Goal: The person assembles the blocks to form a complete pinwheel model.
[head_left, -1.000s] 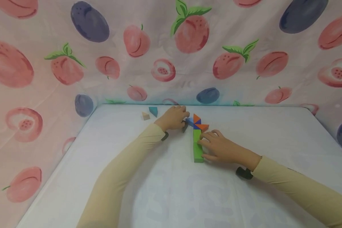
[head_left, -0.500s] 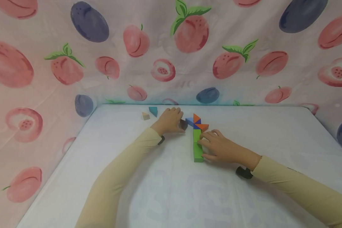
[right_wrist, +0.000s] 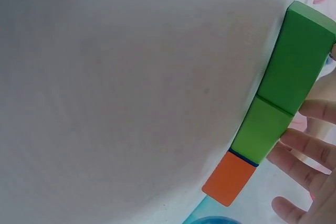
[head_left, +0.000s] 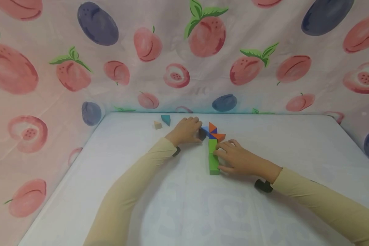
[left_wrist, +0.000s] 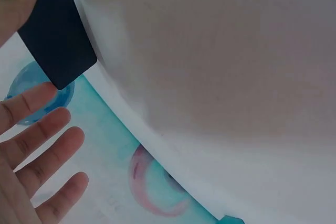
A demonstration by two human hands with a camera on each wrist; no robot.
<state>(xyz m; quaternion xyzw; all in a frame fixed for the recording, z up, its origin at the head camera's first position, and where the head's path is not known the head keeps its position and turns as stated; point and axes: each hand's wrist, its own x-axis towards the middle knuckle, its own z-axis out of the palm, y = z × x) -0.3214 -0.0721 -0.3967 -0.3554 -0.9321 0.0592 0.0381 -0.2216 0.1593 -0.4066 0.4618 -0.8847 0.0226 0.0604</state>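
Note:
My left hand (head_left: 186, 130) pinches a dark block (left_wrist: 60, 38) between thumb and index finger, the other fingers spread loosely. In the head view this block stands close against the left side of a light blue triangular block (head_left: 205, 129). Two orange triangular blocks (head_left: 212, 127) and dark blue pieces (head_left: 214, 131) meet there like a pinwheel. Below them a short light green block (head_left: 213, 146) and a longer green block (head_left: 214, 164) form a straight stem. My right hand (head_left: 238, 159) rests its fairly straight fingers against the right side of these green blocks.
A teal triangular block (head_left: 165, 119) and a small natural-wood triangular block (head_left: 158, 125) lie at the back left of the white table (head_left: 184, 205). Behind the table's far edge hangs a fruit-print cloth (head_left: 203, 78).
My left hand first drew back leftward from the light blue block with the dark block, then came right again, bringing it close to the light blue block. My right hand stays in place.

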